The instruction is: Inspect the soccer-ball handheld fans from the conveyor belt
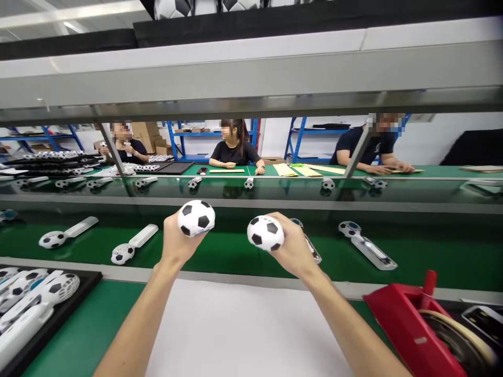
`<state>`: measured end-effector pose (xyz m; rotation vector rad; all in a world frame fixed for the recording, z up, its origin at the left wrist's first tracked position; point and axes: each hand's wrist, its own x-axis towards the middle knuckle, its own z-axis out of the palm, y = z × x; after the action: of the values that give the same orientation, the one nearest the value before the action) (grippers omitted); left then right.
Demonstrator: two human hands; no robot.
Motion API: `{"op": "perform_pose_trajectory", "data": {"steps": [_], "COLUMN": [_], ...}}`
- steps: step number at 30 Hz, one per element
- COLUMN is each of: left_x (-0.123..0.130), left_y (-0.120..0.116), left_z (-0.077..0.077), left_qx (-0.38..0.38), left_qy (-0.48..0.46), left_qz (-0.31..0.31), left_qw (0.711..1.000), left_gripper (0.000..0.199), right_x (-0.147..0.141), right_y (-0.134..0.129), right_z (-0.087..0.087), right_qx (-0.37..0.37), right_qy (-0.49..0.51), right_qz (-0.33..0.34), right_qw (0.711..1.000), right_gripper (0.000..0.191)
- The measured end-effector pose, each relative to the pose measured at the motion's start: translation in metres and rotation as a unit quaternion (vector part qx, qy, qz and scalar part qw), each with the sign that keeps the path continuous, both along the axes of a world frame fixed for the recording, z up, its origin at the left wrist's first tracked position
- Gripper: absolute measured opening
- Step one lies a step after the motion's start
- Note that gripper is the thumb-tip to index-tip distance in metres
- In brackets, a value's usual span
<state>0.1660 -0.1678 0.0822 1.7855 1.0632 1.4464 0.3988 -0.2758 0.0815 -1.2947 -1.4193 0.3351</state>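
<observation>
My left hand (175,242) is closed round a white soccer-ball-patterned piece (196,218), its round head facing me. In my right hand (294,246) is a similar soccer-ball piece (265,233), also held with the ball end toward me. Both are raised in front of the green conveyor belt (226,251), apart from each other. The handles of both are hidden. Behind my right hand, another piece with a clear handle (314,250) lies partly covered on the belt. A white sheet (247,330) lies below, between my forearms.
More ball-headed pieces (123,253) lie along the belt, one with its handle opened up (373,251) at right. A black tray (88,285) of pieces stands at left, a red tape dispenser (408,319) at right. People sit across the line; a metal shelf (251,68) hangs overhead.
</observation>
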Motion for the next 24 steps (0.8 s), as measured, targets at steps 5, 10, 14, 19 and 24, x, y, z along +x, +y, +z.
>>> {"op": "perform_pose_trajectory", "data": {"steps": [5, 10, 14, 19, 24], "left_x": [0.009, 0.013, 0.014, 0.011, 0.011], "left_y": [0.021, 0.052, 0.071, 0.082, 0.085], "left_z": [-0.02, -0.057, -0.091, -0.118, -0.137], "left_qx": [-0.028, -0.137, -0.149, -0.119, -0.076], "left_qy": [0.097, 0.147, 0.146, 0.217, 0.314], "left_qz": [-0.037, -0.04, -0.017, 0.034, 0.053], "left_qw": [0.994, 0.979, 0.978, 0.968, 0.945], "left_gripper": [0.04, 0.028, 0.038, 0.053, 0.048], "right_x": [0.018, 0.027, 0.035, 0.047, 0.048], "right_y": [0.02, 0.044, 0.06, 0.063, 0.058], "right_z": [-0.025, -0.063, -0.092, -0.107, -0.102], "right_qx": [-0.089, -0.174, -0.222, -0.283, -0.352], "right_qy": [0.068, 0.134, 0.112, -0.028, -0.182], "right_qz": [-0.005, 0.0, -0.026, -0.08, -0.121], "right_qw": [0.994, 0.976, 0.968, 0.955, 0.91], "right_gripper": [0.041, 0.039, 0.034, 0.033, 0.032]}}
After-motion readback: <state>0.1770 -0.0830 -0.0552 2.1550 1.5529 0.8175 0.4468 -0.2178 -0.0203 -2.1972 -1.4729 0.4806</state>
